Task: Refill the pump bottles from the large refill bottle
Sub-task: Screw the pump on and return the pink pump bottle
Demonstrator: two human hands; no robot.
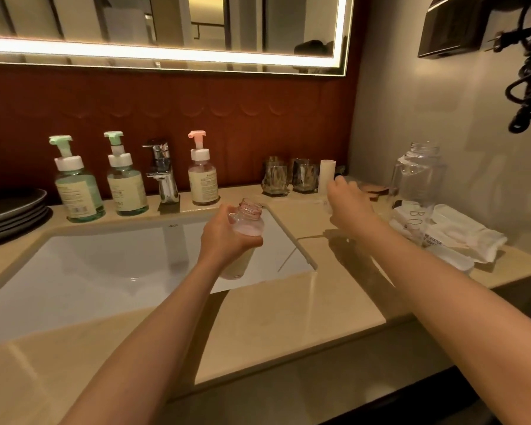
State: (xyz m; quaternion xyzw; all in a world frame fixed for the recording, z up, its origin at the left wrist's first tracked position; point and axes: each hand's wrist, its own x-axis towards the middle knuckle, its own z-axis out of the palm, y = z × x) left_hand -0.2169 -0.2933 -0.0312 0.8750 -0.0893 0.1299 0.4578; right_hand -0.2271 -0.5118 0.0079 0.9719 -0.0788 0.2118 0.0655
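Pump bottle (246, 227), pump off, held above the right edge of the sink (105, 265).
The left hand (224, 237) wraps round its body with the open neck up, probably so that any spill falls into the basin. The right hand (347, 204) reaches over the tabletop (319, 317) right of the sink, near the uncapped large refill bottle (417, 191) standing there. Only its back shows, so I cannot tell whether it holds anything.

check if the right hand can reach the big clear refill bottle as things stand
Probably yes: the right hand hovers just left of the refill bottle, with nothing standing between them, though I cannot tell if its grip is free.
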